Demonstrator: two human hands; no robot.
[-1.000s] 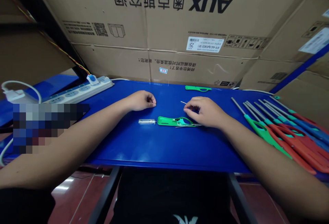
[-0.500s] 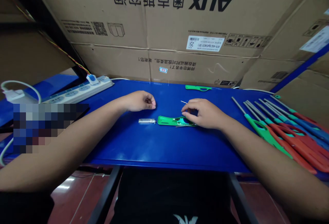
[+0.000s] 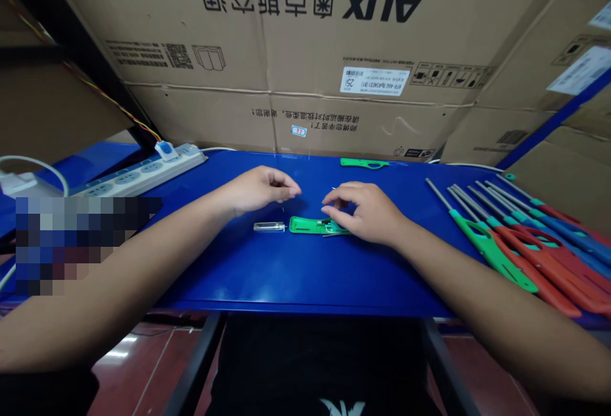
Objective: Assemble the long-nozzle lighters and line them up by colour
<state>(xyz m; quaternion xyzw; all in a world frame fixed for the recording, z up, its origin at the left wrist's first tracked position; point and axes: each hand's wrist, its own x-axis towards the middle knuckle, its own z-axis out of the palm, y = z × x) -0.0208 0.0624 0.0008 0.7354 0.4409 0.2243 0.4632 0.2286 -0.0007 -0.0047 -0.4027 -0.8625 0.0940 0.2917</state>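
Observation:
A green plastic handle shell [image 3: 308, 225] lies flat on the blue table [image 3: 286, 276], with thin metal parts at its right end. My right hand [image 3: 365, 212] rests over that right end, its fingers curled and touching the parts there. My left hand [image 3: 260, 188] hovers just above and left of the shell, thumb and fingers pinched together; what they hold is too small to make out. A small clear tube [image 3: 268, 227] lies to the left of the shell.
Another green handle piece [image 3: 363, 163] lies at the table's back edge. Several long-nosed lighters with green, red and blue handles [image 3: 525, 244] lie in a row at the right. A white power strip [image 3: 138, 174] sits at the left. Large cardboard boxes [image 3: 305, 53] stand behind.
My right hand has slid left along the green shell. My left hand has moved right toward it, fingers pinched.

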